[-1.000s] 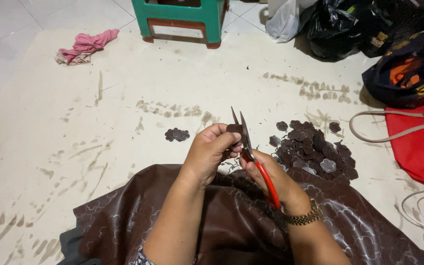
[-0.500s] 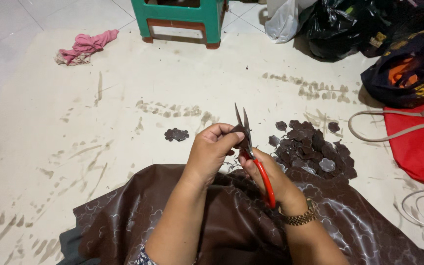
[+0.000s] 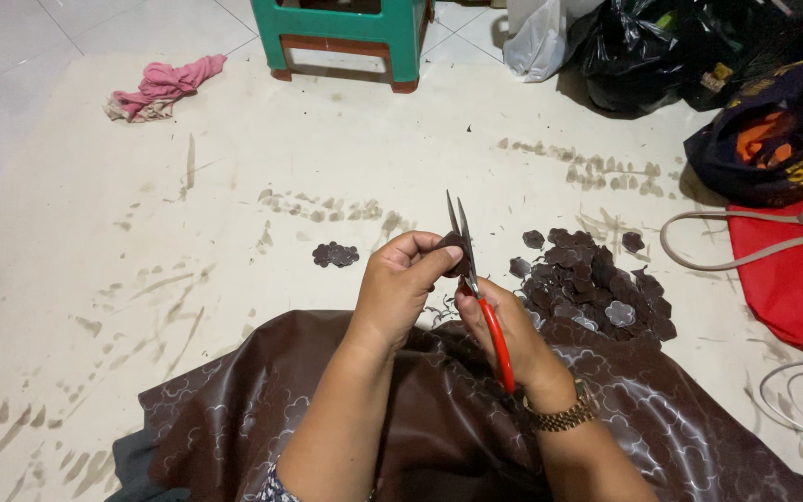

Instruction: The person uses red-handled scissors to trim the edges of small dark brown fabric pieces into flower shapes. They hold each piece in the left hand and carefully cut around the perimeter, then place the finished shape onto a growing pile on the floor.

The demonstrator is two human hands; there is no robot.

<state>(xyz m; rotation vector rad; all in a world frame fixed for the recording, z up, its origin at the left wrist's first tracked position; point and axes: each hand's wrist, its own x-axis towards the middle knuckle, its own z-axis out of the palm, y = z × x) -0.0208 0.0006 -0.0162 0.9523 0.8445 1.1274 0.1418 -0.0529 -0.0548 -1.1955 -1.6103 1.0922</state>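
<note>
My left hand [image 3: 400,281] pinches a small dark brown fabric piece [image 3: 454,245] between thumb and fingers. My right hand [image 3: 506,336] grips red-handled snips [image 3: 476,288] whose blades point up and meet the piece. Both hands hover over a large dark brown patterned cloth [image 3: 234,400] spread across my lap. A heap of cut brown flower-shaped pieces [image 3: 592,284] lies on the floor just right of my hands. A small separate cluster of cut pieces [image 3: 335,254] lies to the left. A gold watch sits on my right wrist.
A beige floor mat [image 3: 141,232] covers the tiled floor. A green stool [image 3: 346,37] stands at the back, a pink rag [image 3: 162,88] at the back left. Black bags [image 3: 643,51], a dark bag [image 3: 778,139] and a red bag [image 3: 792,279] with straps line the right.
The snips and fabric piece have shifted very slightly in my hands; the hands stay in the same place over the cloth.
</note>
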